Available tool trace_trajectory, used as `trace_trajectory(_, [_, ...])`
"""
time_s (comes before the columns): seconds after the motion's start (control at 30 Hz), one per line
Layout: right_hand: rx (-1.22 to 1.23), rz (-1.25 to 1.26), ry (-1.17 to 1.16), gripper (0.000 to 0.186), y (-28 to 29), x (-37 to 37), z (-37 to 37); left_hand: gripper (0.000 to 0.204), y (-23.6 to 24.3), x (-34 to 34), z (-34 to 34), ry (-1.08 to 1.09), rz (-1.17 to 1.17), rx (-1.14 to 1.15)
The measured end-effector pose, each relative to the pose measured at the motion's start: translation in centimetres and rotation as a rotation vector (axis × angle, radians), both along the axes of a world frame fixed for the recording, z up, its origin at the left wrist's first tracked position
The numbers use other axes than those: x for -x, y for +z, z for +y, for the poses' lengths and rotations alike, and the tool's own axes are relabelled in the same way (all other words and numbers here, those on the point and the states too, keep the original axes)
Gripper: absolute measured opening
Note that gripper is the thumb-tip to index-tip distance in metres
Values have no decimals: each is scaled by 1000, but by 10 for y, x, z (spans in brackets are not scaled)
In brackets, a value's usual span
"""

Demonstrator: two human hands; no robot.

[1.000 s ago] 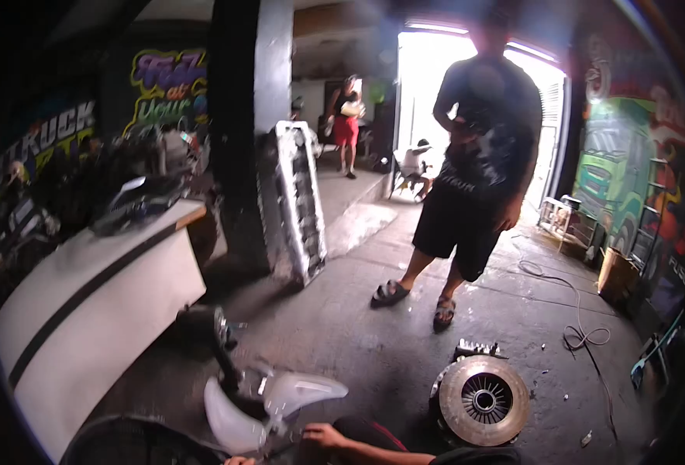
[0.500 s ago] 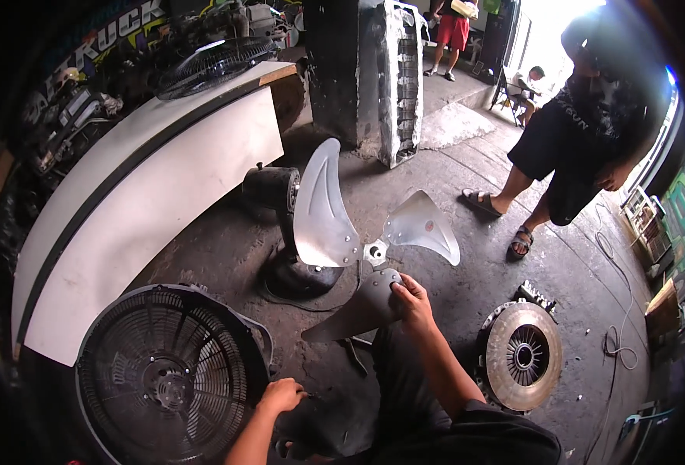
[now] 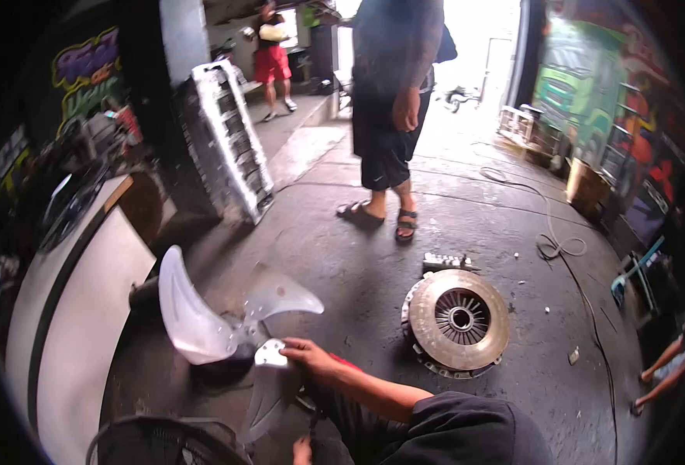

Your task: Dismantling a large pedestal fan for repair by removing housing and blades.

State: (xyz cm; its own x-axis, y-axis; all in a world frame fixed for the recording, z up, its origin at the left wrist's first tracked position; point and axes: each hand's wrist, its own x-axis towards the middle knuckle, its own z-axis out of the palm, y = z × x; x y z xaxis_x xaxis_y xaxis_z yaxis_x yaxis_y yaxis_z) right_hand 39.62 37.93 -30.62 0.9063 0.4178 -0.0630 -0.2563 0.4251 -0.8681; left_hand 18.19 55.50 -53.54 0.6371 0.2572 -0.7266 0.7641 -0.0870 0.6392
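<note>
A silver three-bladed metal fan blade [image 3: 191, 322] is held up over the floor left of centre. My right hand [image 3: 305, 356] is closed around the root of its lowest blade, near the rivets. Below it, at the lower edge, only part of my left hand [image 3: 302, 451] shows. Its fingers look closed, with a thin dark shape rising from them that is too unclear to name. A round black fan guard [image 3: 164, 438] lies at the lower left, cut off by the picture's edge. Behind the fan blade, the dark fan motor and base are mostly hidden.
A round metal clutch pressure plate [image 3: 428, 322] lies on the floor, with a small metal part [image 3: 447, 262] behind it. A person in sandals [image 3: 385, 155] stands beyond. A white curved panel [image 3: 87, 333] is at left; a cable [image 3: 548, 209] runs along the right.
My view has swung to the right, so everything sits further left. My right hand keeps its hold on the fan blade. The standing person has turned, and my left hand is now mostly out of the picture.
</note>
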Motion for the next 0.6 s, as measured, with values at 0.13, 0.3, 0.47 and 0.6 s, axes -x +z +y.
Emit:
trace_trajectory(0.13, [-37,114,91,23,13,11,-5,48,75,-16,28,-104,-373,10])
trace_trajectory(0.3, [26,201,180,43,48,26,1,35,210,-49,120,141,-590,153])
trace_trajectory(0.47, [82,253,269,43,45,60,20,41,290,-19,112,48,-870,233])
trace_trajectory(0.6, [-141,261,420,31,10,89,43,54,300,7,82,-129,-681,378])
